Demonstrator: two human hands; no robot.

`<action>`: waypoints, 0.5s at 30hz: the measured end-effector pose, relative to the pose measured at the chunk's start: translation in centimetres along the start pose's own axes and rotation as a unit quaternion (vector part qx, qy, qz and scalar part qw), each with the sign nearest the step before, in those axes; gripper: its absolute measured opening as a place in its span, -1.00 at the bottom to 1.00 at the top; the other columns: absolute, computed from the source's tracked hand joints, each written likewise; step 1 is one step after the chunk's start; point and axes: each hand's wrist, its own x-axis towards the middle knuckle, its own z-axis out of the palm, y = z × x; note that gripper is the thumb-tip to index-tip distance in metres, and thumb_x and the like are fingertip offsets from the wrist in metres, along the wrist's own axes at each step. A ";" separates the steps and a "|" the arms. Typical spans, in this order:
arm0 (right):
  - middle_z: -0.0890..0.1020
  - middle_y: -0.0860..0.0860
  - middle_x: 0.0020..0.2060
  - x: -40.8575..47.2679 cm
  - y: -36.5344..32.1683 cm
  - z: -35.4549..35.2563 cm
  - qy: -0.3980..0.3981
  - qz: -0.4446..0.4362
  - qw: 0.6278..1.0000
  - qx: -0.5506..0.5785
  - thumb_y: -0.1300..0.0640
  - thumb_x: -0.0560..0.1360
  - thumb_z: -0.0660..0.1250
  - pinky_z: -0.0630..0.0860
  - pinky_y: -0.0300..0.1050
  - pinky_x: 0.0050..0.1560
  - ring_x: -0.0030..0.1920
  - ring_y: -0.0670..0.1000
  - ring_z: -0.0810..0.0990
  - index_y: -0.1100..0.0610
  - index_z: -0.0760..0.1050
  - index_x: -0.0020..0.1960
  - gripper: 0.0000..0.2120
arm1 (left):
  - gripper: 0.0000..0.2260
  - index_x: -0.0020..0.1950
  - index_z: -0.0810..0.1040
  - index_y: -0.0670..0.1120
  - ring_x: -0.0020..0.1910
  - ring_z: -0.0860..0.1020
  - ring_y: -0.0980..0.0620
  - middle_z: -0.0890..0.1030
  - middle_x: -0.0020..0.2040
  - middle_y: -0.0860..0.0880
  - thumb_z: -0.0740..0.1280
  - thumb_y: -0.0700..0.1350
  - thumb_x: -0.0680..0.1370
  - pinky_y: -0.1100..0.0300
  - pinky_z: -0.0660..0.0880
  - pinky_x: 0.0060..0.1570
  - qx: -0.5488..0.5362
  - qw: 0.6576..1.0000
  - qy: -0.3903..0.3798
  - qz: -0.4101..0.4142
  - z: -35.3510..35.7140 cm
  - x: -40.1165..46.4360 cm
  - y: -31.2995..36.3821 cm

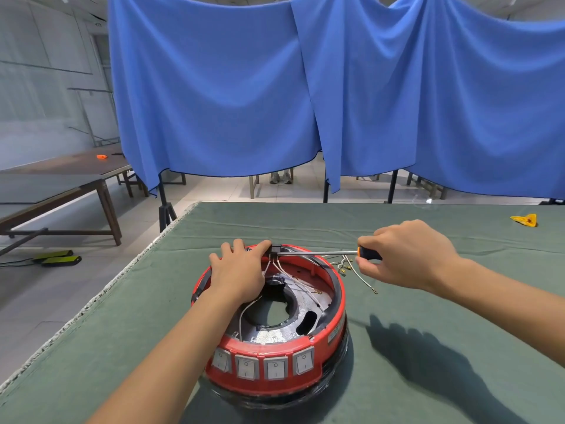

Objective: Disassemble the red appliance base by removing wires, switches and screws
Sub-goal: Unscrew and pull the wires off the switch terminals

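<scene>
Head view: draped blue cloth (305,87) hangs in soft folds behind a table covered with wrinkled green felt (428,301), its left edge frayed white. On the felt, near the front middle, sits the round red appliance base (275,384), glossy plastic with a black rim and a shiny metal floor pierced by a large round hole. Four grey rocker switches (261,364) line its near wall. Thin white wires (293,278) loop inside; more lie loose with brass terminals (345,267) just beyond the right rim, too tangled to count. The left hand (238,270) lies across the far rim, fingers curled over a small black part (276,249). The right hand (406,255) pinches an orange-and-black screwdriver (318,253), its steel shaft reaching that part. A crumpled yellow scrap (526,220) lies far right.
</scene>
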 end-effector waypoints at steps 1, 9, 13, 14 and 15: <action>0.49 -0.06 -0.37 0.1 0.4 0.4 0.008 -0.003 1.000 0.006 -0.21 0.50 0.12 0.22 -0.17 -0.36 -0.36 0.08 0.38 -0.05 0.37 -0.23 -0.73 | -0.47 0.48 0.08 0.23 0.28 0.26 -0.19 0.31 0.32 -0.12 0.19 -0.04 0.57 -0.11 0.22 0.22 0.000 1.000 0.000 0.000 0.0 0.0 0.0; 0.52 -0.04 -0.51 1.9 2.9 2.8 0.074 -0.065 0.994 0.051 -0.06 0.43 0.35 0.23 -0.24 -0.44 -0.51 0.07 0.30 0.03 0.52 -0.32 -0.78 | -0.47 0.48 0.08 0.23 0.28 0.26 -0.17 0.31 0.32 -0.12 0.20 -0.05 0.57 -0.10 0.22 0.23 -0.007 1.000 0.002 0.003 0.0 -0.1 0.1; 0.50 -0.03 -0.54 2.2 2.9 3.9 0.074 -0.066 0.993 0.069 0.03 0.37 0.45 0.30 -0.24 -0.52 -0.57 0.11 0.39 0.06 0.54 -0.34 -0.82 | -0.48 0.47 0.08 0.24 0.27 0.26 -0.17 0.32 0.31 -0.11 0.20 -0.04 0.58 -0.08 0.22 0.21 -0.009 1.000 0.005 0.003 0.0 0.0 0.0; 0.51 -0.03 -0.54 2.3 2.7 4.1 0.073 -0.062 0.993 0.075 0.05 0.35 0.46 0.29 -0.24 -0.52 -0.57 0.12 0.41 0.06 0.54 -0.34 -0.83 | -0.48 0.47 0.08 0.23 0.27 0.26 -0.17 0.32 0.31 -0.11 0.20 -0.05 0.57 -0.08 0.22 0.21 -0.010 1.000 0.004 0.004 0.0 0.0 0.0; 0.51 -0.03 -0.54 2.3 2.4 4.2 0.075 -0.058 0.992 0.079 0.05 0.34 0.47 0.27 -0.26 -0.51 -0.58 0.13 0.42 0.06 0.54 -0.35 -0.84 | -0.46 0.47 0.08 0.23 0.27 0.26 -0.17 0.31 0.32 -0.11 0.19 -0.07 0.57 -0.09 0.22 0.21 -0.009 1.000 0.002 0.005 -0.1 0.0 0.0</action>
